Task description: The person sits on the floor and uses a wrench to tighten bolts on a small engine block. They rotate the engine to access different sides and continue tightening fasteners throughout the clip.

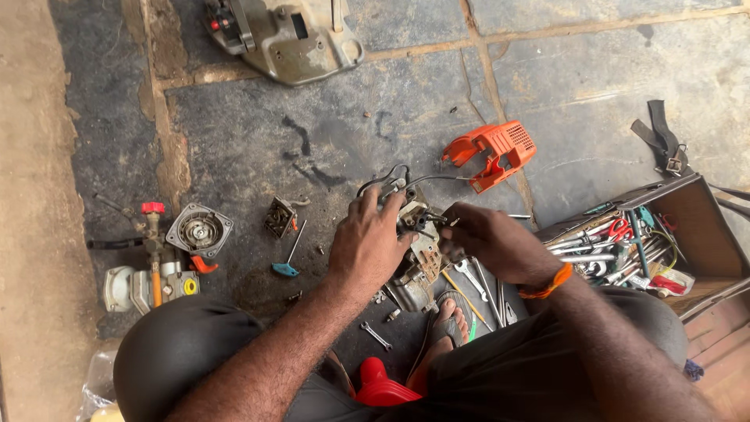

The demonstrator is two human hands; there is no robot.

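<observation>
small grey engine (414, 254), stripped, black wires attached, on stone floor (328, 133)

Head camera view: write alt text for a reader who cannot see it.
Seen from above, a seated person's left hand and right hand hold a small engine on a stone floor. An orange plastic cover lies beyond it, an open toolbox full of tools sits at the right, and a pump assembly lies at the left.

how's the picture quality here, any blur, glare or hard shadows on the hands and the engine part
Head view: soft, even daylight, no glare, only faint shadows on the stone floor. The left hand and right hand on the small engine are slightly soft; the orange cover looks sharp. Edges bend a little, wide-lens.
</observation>
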